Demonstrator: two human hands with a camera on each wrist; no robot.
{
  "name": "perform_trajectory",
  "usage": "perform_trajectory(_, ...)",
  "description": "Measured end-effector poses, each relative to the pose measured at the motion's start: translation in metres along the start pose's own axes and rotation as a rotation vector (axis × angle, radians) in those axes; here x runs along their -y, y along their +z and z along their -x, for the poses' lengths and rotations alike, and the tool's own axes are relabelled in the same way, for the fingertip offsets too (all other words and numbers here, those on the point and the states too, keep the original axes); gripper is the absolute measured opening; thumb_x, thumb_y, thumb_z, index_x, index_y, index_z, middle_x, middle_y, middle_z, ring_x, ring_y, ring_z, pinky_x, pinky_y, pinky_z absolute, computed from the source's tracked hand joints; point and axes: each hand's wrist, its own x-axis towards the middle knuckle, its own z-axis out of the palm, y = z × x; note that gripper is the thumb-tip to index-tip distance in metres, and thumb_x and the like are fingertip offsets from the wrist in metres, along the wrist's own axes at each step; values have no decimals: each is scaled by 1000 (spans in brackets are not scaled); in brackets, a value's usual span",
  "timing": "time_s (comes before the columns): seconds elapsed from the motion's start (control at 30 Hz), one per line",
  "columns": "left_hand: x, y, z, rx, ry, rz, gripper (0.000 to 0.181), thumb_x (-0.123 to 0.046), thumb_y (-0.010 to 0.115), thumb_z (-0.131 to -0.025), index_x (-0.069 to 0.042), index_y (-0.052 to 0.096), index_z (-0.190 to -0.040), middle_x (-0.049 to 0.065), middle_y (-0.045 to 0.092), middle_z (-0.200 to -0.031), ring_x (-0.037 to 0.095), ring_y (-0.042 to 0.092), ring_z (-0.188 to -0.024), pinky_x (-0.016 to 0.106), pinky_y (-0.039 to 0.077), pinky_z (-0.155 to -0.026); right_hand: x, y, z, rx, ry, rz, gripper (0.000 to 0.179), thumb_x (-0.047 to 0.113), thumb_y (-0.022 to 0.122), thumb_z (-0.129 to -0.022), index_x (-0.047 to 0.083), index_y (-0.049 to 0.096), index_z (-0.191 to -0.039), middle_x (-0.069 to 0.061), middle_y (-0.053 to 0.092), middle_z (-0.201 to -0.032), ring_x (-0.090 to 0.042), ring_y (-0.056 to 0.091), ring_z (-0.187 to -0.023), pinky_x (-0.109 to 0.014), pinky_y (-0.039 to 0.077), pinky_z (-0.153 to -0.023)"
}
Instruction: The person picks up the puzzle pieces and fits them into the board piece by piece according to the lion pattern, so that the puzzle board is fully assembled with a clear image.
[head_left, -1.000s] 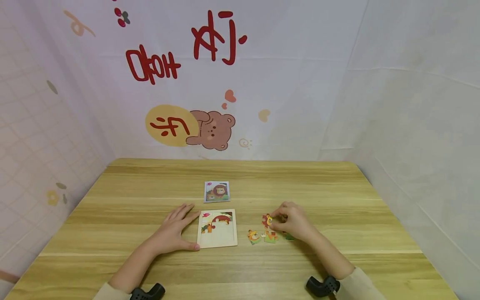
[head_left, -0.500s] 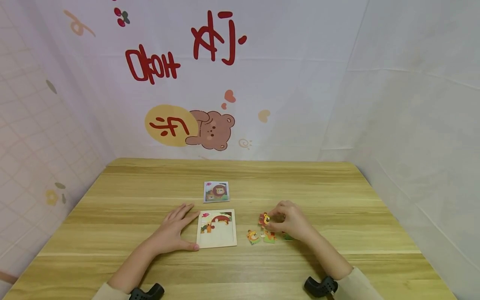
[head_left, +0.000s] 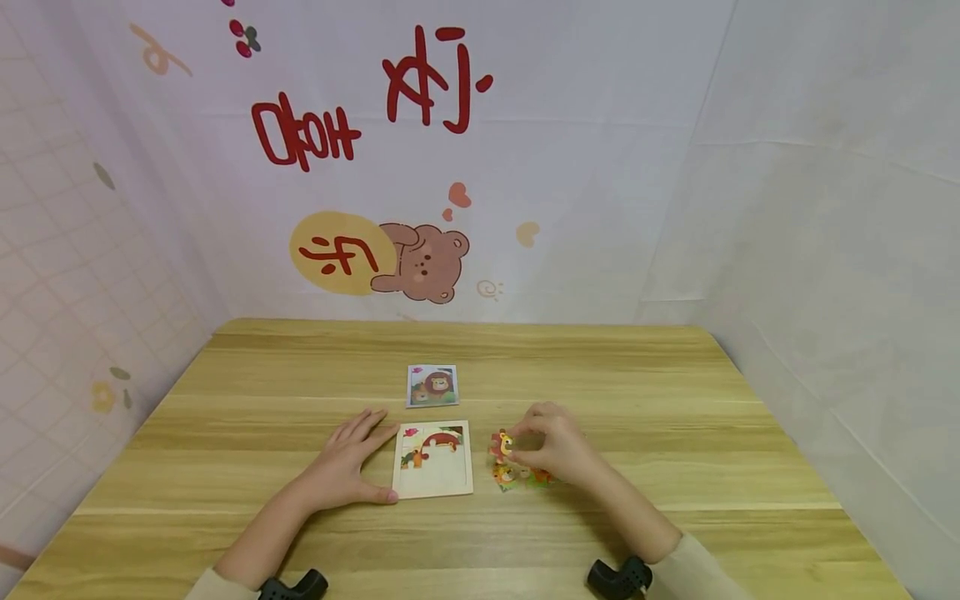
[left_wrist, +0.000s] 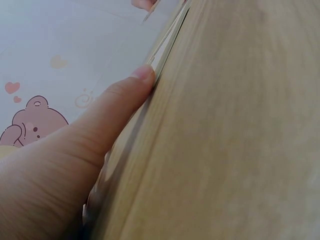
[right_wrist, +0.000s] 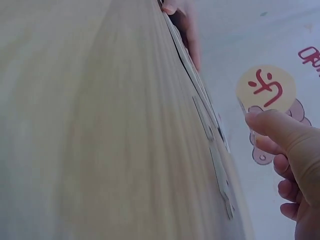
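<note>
A square puzzle tray (head_left: 433, 484) with a pale rim lies on the table, partly filled with pieces along its top and left. My left hand (head_left: 347, 463) rests at its left side, fingers spread. The thumb (left_wrist: 142, 75) touches the lower left corner and the index finger reaches the upper left one. My right hand (head_left: 557, 444) pinches a lion-face puzzle piece (head_left: 501, 447) between thumb and fingers, held up just right of the tray. Loose pieces lie beneath it: an orange cub piece (head_left: 504, 476) and another orange and green piece (head_left: 538, 477), partly hidden by the hand.
Behind the tray lies a small picture card (head_left: 432, 386) showing a lion. The wooden table (head_left: 300, 367) runs back to a white printed cloth (head_left: 585, 167). Black wrist devices (head_left: 621, 577) sit near the cuffs.
My right hand has moved left toward the tray, lifting the lion-face piece from beside the loose pieces. My left hand has stayed at the tray's edge.
</note>
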Motion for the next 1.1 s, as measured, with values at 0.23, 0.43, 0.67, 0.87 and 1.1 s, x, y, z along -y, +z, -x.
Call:
perform_trajectory(0.23,-2,-1,0,7,-12,8,106,-74,70,-64,-11,44,-145,17,26,-153,42,14,-140,66,11,-105,15,13,-13,18,-56,8,23,25,86,-71,19,77,-91,11,61,-85,-6,49,-85,-28,43,-75)
perform_trajectory(0.43,-2,-1,0,3,-13,14,106,-74,70,-64,-11,44,-145,17,26,-153,42,14,-140,66,11,-105,24,25,-23,18,-145,33,23,27,85,-72,20,77,-92,11,62,-84,-5,50,-83,-26,42,-74)
perform_trajectory(0.67,-1,-1,0,7,-14,14,106,-73,71,-64,-11,43,-145,17,25,-154,42,13,-140,66,11,-104,35,35,-35,54,-190,47,21,29,84,-74,18,77,-89,8,62,-83,-4,49,-81,-25,40,-76)
perform_trajectory(0.87,-2,-1,-1,11,-13,15,106,-73,71,-64,-11,43,-146,17,25,-154,42,13,-140,66,10,-105,40,43,-42,109,-171,53,20,30,83,-75,18,77,-89,7,61,-82,-6,48,-78,-24,38,-74)
perform_trajectory(1.1,-1,1,0,7,-17,19,106,-73,70,-64,-13,42,-146,16,24,-154,42,13,-141,66,9,-105,42,52,-50,140,-191,79,18,27,82,-76,18,77,-91,8,61,-82,-9,50,-77,-24,38,-74)
